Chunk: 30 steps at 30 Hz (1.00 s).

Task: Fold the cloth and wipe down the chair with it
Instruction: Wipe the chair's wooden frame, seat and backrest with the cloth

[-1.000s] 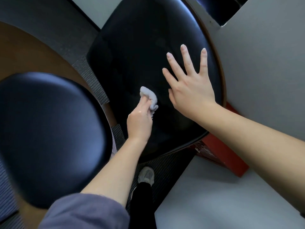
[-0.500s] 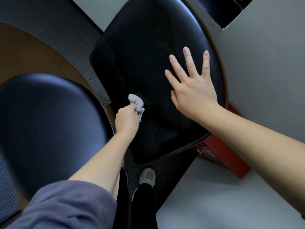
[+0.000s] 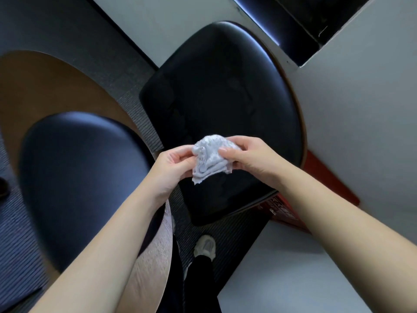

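Observation:
A small crumpled white cloth (image 3: 209, 158) is held up above the black padded chair seat (image 3: 223, 93). My left hand (image 3: 173, 168) pinches its left edge with thumb and fingers. On the right side, my right hand (image 3: 250, 159) grips the cloth with its thumb on top. Both hands are lifted off the seat, near its front half. The cloth is bunched, with folds hanging down between the hands.
A second black chair seat (image 3: 79, 184) sits at the left, close to my left forearm. A white table surface (image 3: 349, 123) runs along the right, with a red box (image 3: 316, 175) under it. Striped carpet and my shoe (image 3: 204, 246) are below.
My left hand stopped wiping and lifted the cloth off the seat. The right hand left the seat, where it lay flat, and took hold of the cloth's right side. The camera view pulled back.

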### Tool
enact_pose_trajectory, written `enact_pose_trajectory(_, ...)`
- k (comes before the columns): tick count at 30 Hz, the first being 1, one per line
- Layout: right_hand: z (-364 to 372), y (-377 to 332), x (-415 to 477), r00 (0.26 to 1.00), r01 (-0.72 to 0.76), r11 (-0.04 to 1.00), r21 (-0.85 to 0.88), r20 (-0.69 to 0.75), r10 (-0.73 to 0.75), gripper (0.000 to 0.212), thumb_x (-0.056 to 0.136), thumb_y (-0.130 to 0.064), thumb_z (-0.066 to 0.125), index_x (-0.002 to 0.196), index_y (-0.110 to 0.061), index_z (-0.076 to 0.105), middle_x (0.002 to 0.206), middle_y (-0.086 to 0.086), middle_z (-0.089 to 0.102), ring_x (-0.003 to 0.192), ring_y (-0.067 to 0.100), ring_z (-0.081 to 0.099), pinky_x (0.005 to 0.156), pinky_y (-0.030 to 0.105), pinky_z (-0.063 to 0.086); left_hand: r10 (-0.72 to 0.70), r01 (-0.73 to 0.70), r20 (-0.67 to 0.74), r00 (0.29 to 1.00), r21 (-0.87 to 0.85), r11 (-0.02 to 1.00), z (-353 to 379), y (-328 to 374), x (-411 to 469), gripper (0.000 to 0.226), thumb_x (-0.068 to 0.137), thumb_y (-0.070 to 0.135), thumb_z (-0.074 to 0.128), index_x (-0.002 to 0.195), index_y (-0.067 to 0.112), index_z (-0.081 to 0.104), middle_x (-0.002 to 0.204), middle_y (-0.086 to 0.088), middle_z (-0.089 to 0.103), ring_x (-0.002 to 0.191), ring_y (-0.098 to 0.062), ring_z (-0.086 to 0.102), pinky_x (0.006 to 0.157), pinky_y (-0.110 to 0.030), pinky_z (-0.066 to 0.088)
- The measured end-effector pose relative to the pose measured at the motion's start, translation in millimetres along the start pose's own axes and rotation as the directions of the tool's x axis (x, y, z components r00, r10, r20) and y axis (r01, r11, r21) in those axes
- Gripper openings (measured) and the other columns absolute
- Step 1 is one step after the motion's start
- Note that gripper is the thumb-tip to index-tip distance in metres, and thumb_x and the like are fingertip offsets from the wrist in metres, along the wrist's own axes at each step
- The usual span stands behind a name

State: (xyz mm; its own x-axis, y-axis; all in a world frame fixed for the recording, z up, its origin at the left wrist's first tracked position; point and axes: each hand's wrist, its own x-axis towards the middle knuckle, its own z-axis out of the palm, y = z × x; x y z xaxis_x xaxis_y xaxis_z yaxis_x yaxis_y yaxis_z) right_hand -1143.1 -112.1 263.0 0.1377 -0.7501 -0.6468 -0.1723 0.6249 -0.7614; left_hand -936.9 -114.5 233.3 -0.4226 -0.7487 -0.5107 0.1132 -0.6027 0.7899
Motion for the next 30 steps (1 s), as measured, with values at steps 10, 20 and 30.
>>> enact_pose_trajectory(10, 35, -10, 16, 0.964, -0.081, 0.991, 0.103, -0.243, 0.104, 0.032, 0.081, -0.015, 0.067, 0.112, -0.008, 0.062, 0.101, 0.017, 0.071, 0.092, 0.023, 0.069, 0.085, 0.038, 0.057, -0.103, 0.101, -0.109, 0.989, -0.029, 0.994, -22, -3, -2, 0.022, 0.091, -0.004, 0.057, 0.105, 0.009, 0.067, 0.087, -0.004, 0.074, 0.081, -0.015, 0.071, 0.071, -0.029, 0.057)
enact_pose_trajectory(20, 73, -75, 100, 0.781, 0.222, 0.927, -0.301, -0.514, -0.354, 0.012, 0.085, -0.012, 0.064, 0.092, -0.020, 0.067, 0.090, -0.003, 0.067, 0.082, 0.010, 0.067, 0.069, 0.021, 0.053, -0.074, 0.102, -0.295, 0.953, 0.081, 0.991, -87, -10, 52, 0.028, 0.094, 0.005, 0.054, 0.107, 0.026, 0.068, 0.117, 0.008, 0.065, 0.110, -0.007, 0.060, 0.099, -0.034, 0.051)
enact_pose_trajectory(30, -22, -136, 222, 0.682, 0.371, -0.598, -0.711, 0.645, -0.345, 0.036, 0.083, -0.007, 0.036, 0.097, -0.013, 0.069, 0.120, 0.014, 0.065, 0.118, 0.045, 0.054, 0.105, 0.047, 0.033, 0.069, 0.067, -0.297, 0.952, 0.425, 0.903, -122, 16, 153, 0.052, 0.094, 0.021, 0.055, 0.144, 0.029, 0.045, 0.142, 0.005, 0.051, 0.121, -0.013, 0.052, 0.090, -0.017, 0.037)
